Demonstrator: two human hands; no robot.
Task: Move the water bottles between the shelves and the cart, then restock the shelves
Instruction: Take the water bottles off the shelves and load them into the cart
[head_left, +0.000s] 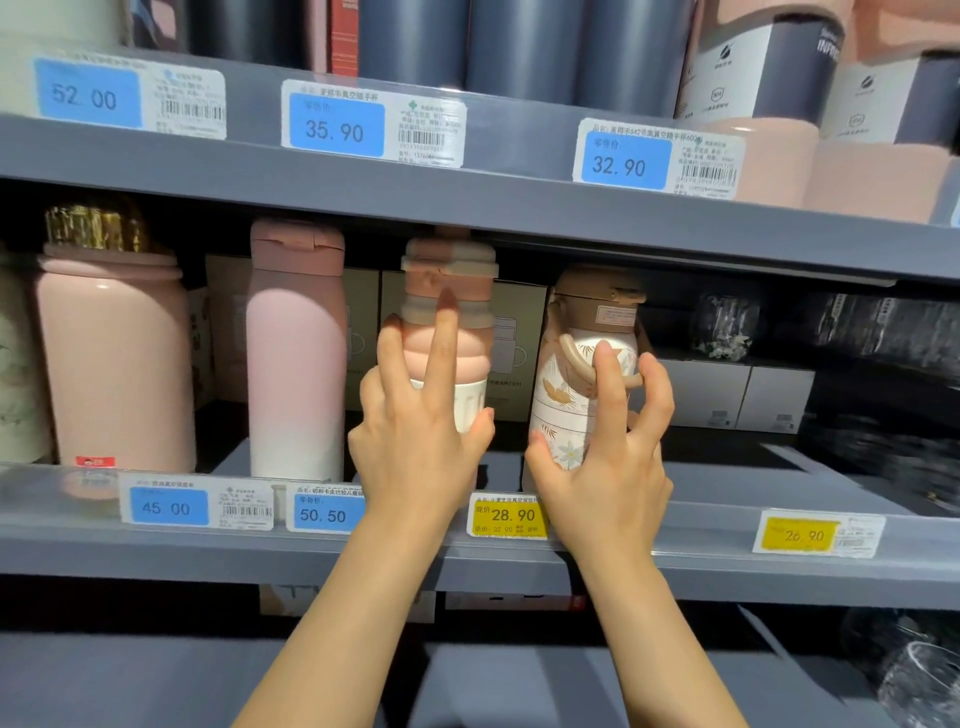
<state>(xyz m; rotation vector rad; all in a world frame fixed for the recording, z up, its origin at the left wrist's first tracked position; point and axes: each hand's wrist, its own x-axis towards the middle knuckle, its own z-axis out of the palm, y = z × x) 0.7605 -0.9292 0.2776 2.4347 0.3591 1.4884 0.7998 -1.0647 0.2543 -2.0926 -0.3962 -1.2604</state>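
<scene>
On the middle grey shelf (467, 551) stand several bottles. My left hand (415, 421) wraps round a pink ribbed bottle (452, 322) with a brownish lid, fingers spread up its side. My right hand (602, 457) curls round a white bottle with a leaf print (566, 395), brown lid and loop handle, thumb on its left side. Both bottles stand upright, side by side. Left of them are a tall pink bottle (296, 353) and a wide pink flask (114, 358) with a gold cap.
The shelf above carries dark grey flasks (524, 47) and pink ones (878, 176). Beige boxes (514, 343) and white boxes (727, 395) stand behind the bottles. Dark wrapped glassware (883, 332) fills the right side. Price tags line the shelf edges. A lower shelf (156, 675) lies below.
</scene>
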